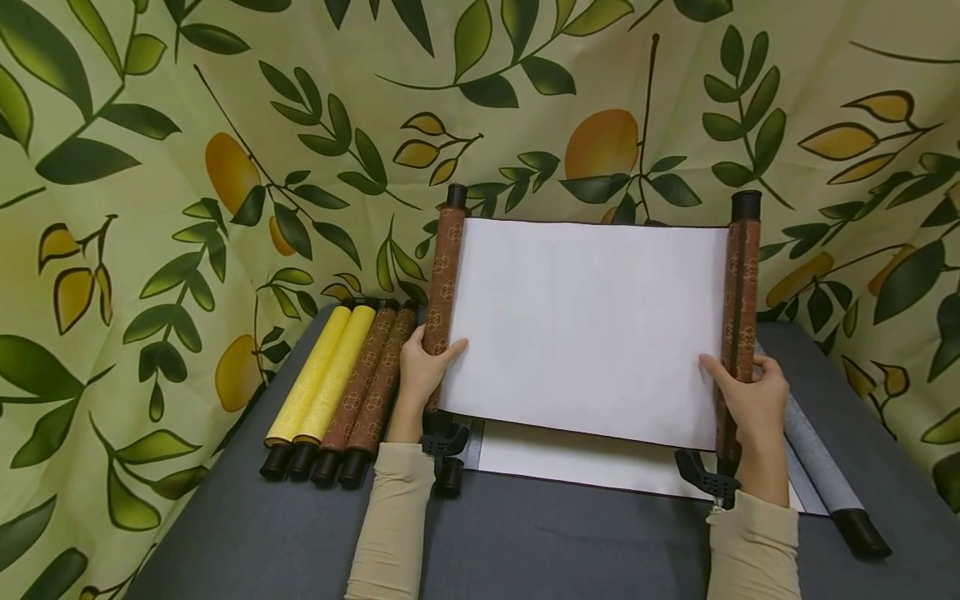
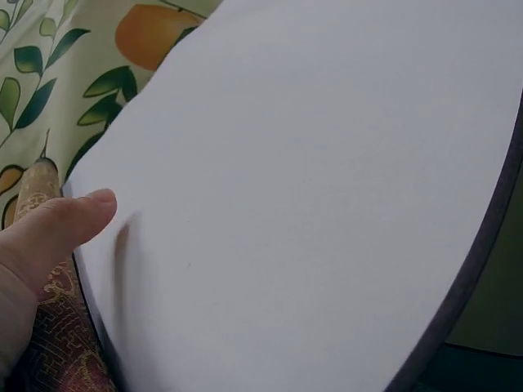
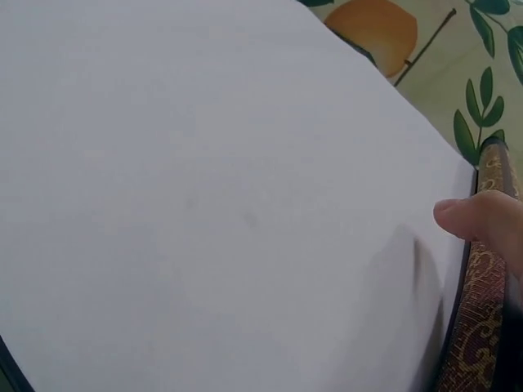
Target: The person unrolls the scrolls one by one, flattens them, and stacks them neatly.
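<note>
A scroll with a blank white sheet (image 1: pixel 588 325) is held up, partly unrolled, between my two hands. My left hand (image 1: pixel 423 367) grips its left brown patterned roll (image 1: pixel 447 267), the thumb over the edge of the sheet. On the other side my right hand (image 1: pixel 750 396) holds the right brown roll (image 1: pixel 742 292), its thumb also toward the paper; the other fingers go behind. Black knobs cap the roll ends. In the left wrist view the thumb (image 2: pixel 94 214) casts a shadow on the white surface, and the right thumb (image 3: pixel 458 214) shows likewise in the right wrist view.
Behind and below the raised scroll, another opened scroll with a white sheet (image 1: pixel 585 462) and a grey-blue roll (image 1: pixel 825 458) lies on the dark grey table (image 1: pixel 555 542). At left lie two yellow rolled scrolls (image 1: pixel 318 375) and two brown ones (image 1: pixel 367 383). A leaf-patterned cloth (image 1: pixel 300 167) hangs behind.
</note>
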Demonstrator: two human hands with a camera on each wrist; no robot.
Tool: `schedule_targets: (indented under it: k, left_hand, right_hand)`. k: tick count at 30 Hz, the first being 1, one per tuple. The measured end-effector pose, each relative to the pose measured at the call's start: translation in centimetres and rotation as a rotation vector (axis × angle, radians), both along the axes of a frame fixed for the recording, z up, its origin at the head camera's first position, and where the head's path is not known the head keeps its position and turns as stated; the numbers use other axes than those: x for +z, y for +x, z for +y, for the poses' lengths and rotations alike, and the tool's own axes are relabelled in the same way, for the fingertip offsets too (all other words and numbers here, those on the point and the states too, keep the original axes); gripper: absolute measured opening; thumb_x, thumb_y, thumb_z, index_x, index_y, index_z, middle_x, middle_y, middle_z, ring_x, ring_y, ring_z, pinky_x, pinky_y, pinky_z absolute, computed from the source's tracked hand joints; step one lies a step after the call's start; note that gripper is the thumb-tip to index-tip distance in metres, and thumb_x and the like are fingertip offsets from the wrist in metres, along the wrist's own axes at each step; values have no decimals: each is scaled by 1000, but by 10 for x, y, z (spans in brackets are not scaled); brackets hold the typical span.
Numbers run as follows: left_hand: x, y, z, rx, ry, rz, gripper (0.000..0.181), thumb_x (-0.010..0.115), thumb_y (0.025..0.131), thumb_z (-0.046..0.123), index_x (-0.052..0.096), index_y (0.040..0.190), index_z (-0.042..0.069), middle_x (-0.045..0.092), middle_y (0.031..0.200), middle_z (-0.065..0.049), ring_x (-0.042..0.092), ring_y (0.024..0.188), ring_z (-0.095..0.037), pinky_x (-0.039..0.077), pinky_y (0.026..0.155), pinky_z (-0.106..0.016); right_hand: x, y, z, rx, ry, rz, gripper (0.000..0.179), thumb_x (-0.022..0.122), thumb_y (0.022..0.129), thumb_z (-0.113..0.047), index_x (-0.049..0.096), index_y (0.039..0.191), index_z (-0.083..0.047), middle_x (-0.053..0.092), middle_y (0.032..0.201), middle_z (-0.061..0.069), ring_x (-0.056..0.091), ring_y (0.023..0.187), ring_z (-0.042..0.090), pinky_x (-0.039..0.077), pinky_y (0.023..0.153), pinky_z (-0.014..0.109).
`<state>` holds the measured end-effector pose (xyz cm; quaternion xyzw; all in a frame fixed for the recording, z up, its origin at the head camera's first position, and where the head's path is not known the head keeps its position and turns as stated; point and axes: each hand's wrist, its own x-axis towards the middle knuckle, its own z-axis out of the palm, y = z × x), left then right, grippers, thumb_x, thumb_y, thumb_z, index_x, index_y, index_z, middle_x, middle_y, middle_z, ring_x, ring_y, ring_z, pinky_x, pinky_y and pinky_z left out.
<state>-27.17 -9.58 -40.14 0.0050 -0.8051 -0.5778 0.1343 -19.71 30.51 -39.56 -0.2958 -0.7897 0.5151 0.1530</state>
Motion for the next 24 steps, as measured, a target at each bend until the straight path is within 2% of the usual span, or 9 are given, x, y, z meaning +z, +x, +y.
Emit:
schedule_targets:
  k: [2, 4, 8, 11, 13, 17, 18, 20, 24]
  left_hand:
    - [0, 0, 0, 9, 3, -20, 73, 80, 78, 25, 47, 138, -1, 60, 129, -23, 61, 113, -37, 52, 94, -49]
    - [0, 0, -1, 14, 7, -23, 77, 81, 77, 25, 45, 139, -2, 58, 131, -24, 60, 115, -38, 50, 96, -50]
    - [0, 0, -2, 18, 4, 6, 74, 80, 78, 22, 45, 138, -4, 59, 128, -26, 60, 113, -39, 50, 95, -51]
    - [-1, 0, -3, 25, -3, 10, 73, 78, 80, 21, 44, 139, -4, 57, 132, -26, 58, 117, -40, 49, 98, -51]
    - [-1, -1, -4, 27, 7, -1, 75, 78, 81, 21, 41, 141, -4, 52, 138, -27, 53, 124, -40, 46, 102, -52]
    - [0, 0, -5, 11, 46, -25, 77, 76, 82, 20, 35, 144, -2, 43, 145, -27, 45, 134, -41, 43, 105, -55]
    - [0, -1, -6, 1, 55, -29, 76, 75, 83, 20, 34, 144, -2, 44, 144, -27, 46, 133, -42, 44, 104, -55]
    - [1, -1, -7, -11, 67, -32, 74, 74, 84, 19, 34, 143, -1, 43, 145, -26, 45, 133, -42, 45, 102, -56]
    - [0, -1, -8, -30, 61, -25, 70, 71, 87, 18, 35, 143, -2, 36, 151, -26, 36, 140, -44, 39, 108, -57]
  right_hand:
    - [1, 0, 1, 8, 1, -1, 83, 70, 84, -40, 29, 146, -2, 48, 114, 2, 45, 80, 5, 39, 58, 14]
    - [1, 0, 1, 19, 5, -6, 85, 71, 83, -38, 27, 147, -2, 48, 117, 4, 45, 82, 5, 39, 63, 17]
    - [1, 0, 1, 25, 14, -18, 87, 71, 84, -36, 25, 148, -2, 46, 130, 12, 45, 87, 8, 40, 71, 23]
    - [0, 0, 1, 24, 16, -16, 86, 71, 84, -35, 24, 149, -2, 43, 136, 15, 45, 89, 8, 40, 73, 25]
    - [0, 0, 1, 23, 14, -9, 85, 71, 84, -34, 25, 148, -1, 46, 131, 13, 45, 88, 7, 40, 70, 21]
    - [0, 1, 1, 24, 2, 9, 79, 70, 86, -32, 27, 145, -1, 48, 116, 2, 45, 80, 1, 40, 60, 12]
    - [0, 2, 0, 26, -1, 12, 78, 70, 86, -31, 27, 144, -1, 48, 112, 0, 45, 78, -1, 40, 58, 11]
    - [0, 2, 1, 29, -5, 15, 76, 69, 86, -30, 28, 143, -1, 47, 109, -1, 44, 76, -2, 40, 57, 11]
    - [0, 2, 1, 28, -4, 16, 74, 69, 87, -30, 29, 142, -1, 47, 106, -1, 44, 75, -1, 41, 57, 12]
